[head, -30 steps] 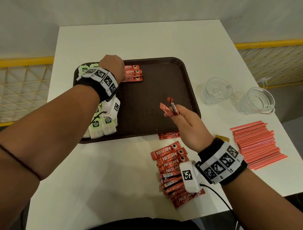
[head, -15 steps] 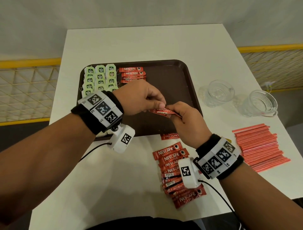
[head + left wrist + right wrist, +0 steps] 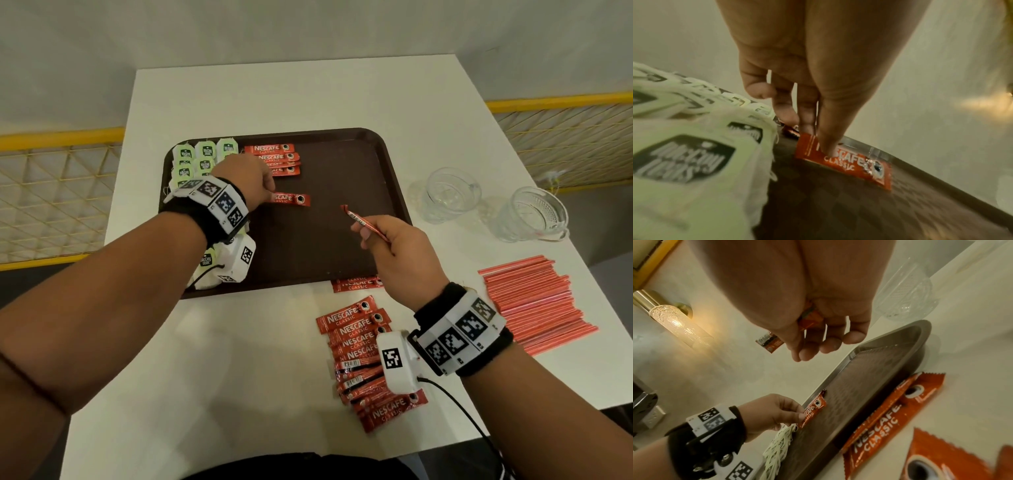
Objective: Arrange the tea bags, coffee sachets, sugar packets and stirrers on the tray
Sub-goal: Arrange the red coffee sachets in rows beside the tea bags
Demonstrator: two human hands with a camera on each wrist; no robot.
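White worktop (image 3: 274, 102) fills the middle of the head view, with pale wall above and yellow mesh railing at both side edges. On it lies the brown tray (image 3: 342, 144), just above centre.

Half a second ago both hands met over the tray around one sachet; now they have parted. The left hand (image 3: 248, 180) has carried a coffee sachet (image 3: 291, 199) toward the upper left of the tray, and the right hand (image 3: 394, 253) has drawn back toward the lower right with a second sachet (image 3: 363, 222). That suggests a hand-over: the right feeds from the loose pile, the left lays each piece down.

The left hand reaches over the tea bags (image 3: 205, 156), thumb and fingertips pinching the sachet's near end; the sachet sits just below the row of placed sachets (image 3: 274, 157) and apart from it. Whether it already touches the tray floor I cannot tell. The right hand is raised above the tray's lower right part, fingers curled round the second sachet, whose barcode end sticks out toward upper left.

Many sachets remain in the loose pile (image 3: 356, 342) on the worktop at lower centre, and the stirrers (image 3: 534, 305) lie untouched at right, below two glass cups (image 3: 452, 195). No sugar packets are identifiable. The task looks well short of done.
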